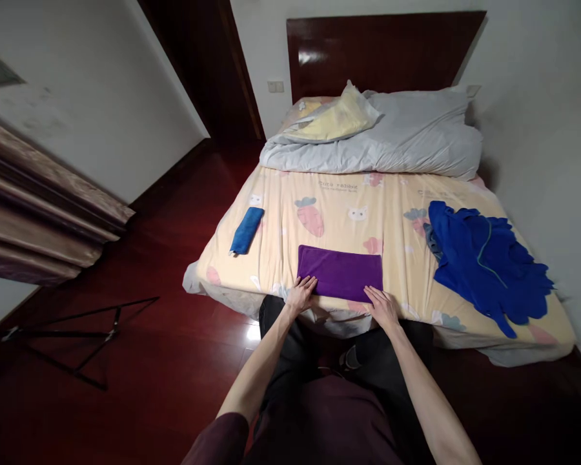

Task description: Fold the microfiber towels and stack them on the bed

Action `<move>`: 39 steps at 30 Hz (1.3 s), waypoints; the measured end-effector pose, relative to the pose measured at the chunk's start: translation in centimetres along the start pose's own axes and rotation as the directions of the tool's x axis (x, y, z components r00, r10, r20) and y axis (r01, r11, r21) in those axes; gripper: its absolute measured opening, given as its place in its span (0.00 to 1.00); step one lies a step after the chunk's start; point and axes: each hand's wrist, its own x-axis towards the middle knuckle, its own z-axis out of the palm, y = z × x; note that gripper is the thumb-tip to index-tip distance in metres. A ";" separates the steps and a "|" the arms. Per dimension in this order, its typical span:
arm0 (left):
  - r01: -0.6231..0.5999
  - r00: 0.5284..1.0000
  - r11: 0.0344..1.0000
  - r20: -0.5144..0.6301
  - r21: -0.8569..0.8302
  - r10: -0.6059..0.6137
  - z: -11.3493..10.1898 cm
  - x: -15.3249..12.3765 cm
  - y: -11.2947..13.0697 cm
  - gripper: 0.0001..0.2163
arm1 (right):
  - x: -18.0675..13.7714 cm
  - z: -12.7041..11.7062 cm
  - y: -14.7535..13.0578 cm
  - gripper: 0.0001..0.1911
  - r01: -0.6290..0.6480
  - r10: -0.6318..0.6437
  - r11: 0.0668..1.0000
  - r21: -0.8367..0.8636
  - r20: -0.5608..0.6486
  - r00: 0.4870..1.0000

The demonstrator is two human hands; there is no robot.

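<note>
A purple towel point(341, 271), folded into a flat rectangle, lies near the front edge of the bed. My left hand point(300, 294) rests at its near left corner, fingers stretched over the cloth. At the near right corner my right hand point(381, 306) lies with its fingers extended on the towel's edge; the thumbs are hard to make out. To the left on the sheet is a small folded blue towel point(247, 230), apart from both hands. A loose heap of blue cloth point(484, 258) spreads over the right side of the bed.
The bed sheet point(339, 216) is pale yellow with carrot and rabbit prints. A bunched grey-white quilt point(416, 129) lies before the dark wooden headboard point(382, 55). Black tripod legs point(77, 334) stand on the red floor point(169, 349) at left, near a curtain point(43, 219).
</note>
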 end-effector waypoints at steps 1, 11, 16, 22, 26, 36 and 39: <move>0.000 1.000 1.000 0.001 0.017 0.000 0.1 0.2 -0.2 0.35 | 0.1 0.1 0.2 0.36 -0.002 0.003 1.000 -0.028 0.005 1.000; -0.021 0.998 0.999 0.055 0.044 0.019 -1.9 -1.3 -1.5 0.30 | -3.1 -1.3 0.4 0.39 0.075 -0.075 0.997 0.019 -0.024 0.997; 0.042 0.997 0.977 -0.055 -0.211 -0.055 -1.6 -3.0 -2.8 0.29 | -3.4 -1.0 1.0 0.33 -0.095 0.113 0.951 0.294 -0.047 0.992; 0.170 0.915 0.760 -0.187 -0.628 -0.359 -0.6 -2.8 -4.6 0.18 | -1.9 0.3 2.2 0.18 -0.371 0.530 0.663 0.650 -0.059 0.846; 0.184 0.902 0.729 -0.182 -0.660 -0.392 -0.1 -2.7 -5.3 0.16 | -2.2 0.8 2.5 0.20 -0.373 0.573 0.588 0.718 -0.045 0.818; 0.237 0.891 0.729 -0.155 -0.642 -0.426 -0.2 -2.3 -5.1 0.19 | -2.3 1.3 2.9 0.26 -0.446 0.643 0.570 0.690 -0.037 0.765; 0.250 0.889 0.724 -0.144 -0.643 -0.435 -0.4 -2.3 -4.9 0.20 | -2.2 0.9 2.6 0.27 -0.453 0.639 0.580 0.678 -0.033 0.768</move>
